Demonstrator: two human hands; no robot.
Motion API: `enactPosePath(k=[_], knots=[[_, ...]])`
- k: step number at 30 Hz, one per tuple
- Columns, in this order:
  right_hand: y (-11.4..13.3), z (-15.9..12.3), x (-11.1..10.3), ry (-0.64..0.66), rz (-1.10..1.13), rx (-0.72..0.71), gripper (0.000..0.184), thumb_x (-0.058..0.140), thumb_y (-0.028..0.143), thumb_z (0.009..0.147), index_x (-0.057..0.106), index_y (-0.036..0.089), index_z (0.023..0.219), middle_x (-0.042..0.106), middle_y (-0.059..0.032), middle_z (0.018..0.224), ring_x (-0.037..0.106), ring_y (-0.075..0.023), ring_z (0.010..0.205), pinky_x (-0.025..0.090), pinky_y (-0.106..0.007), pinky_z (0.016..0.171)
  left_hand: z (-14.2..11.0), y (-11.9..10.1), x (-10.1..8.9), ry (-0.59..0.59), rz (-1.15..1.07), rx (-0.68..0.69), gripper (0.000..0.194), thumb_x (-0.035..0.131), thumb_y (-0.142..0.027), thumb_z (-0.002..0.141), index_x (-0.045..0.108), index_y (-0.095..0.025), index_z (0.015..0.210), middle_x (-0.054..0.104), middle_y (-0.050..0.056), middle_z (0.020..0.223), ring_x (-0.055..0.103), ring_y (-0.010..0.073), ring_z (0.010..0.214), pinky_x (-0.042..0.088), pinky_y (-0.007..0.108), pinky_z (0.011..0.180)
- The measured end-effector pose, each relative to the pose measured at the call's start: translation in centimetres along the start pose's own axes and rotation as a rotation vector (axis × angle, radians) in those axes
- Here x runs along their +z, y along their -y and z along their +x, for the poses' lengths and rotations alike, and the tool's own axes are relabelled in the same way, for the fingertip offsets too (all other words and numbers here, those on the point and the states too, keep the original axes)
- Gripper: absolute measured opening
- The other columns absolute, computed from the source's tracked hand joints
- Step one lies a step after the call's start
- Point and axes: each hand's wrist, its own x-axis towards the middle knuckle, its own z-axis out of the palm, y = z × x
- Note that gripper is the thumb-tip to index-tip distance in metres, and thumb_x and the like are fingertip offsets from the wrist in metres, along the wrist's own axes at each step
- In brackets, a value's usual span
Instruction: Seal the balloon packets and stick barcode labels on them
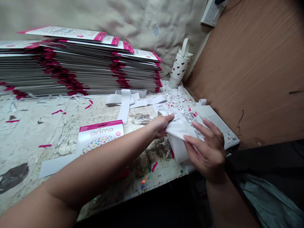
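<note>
A strip of white printed barcode labels [174, 114] runs between my hands over the table's right part. My left hand [161, 126] is closed on its left edge, thumb on top. With thumb and index finger, my right hand [208, 151] pinches the folded edge of the strip, while its other fingers are spread. Below them a loop of the white strip hangs near the table edge. Partly hidden under my left forearm lies a flat white "prima" packet [101, 133] with a pink top band and coloured dots.
Tall stacks of pink-edged flat packets [95, 66] line the back. A white tumbler [178, 68] with hearts stands at the back right, near shredded paper [177, 91]. A white box [211, 117] leans by the brown wooden panel [256, 69]. Loose white strips [124, 106] lie mid-table.
</note>
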Motion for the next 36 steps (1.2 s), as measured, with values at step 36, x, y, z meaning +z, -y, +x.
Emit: enactPosePath(k=[36], knots=[[9.5,3.2,12.1,0.484,0.23,0.479,0.083,0.052,0.019,0.076,0.005,0.025,0.145,0.056,0.0047,0.06,0.05,-0.0138,0.049,0.042,-0.028,0.052,-21.2,-2.5,-22.4,-0.289,0.679,0.046,0.021,0.063,-0.034,0.065,0.053,-0.016,0.063,0.048,-0.003,0.055,0.042,0.0092,0.049,0.032,0.021,0.048]])
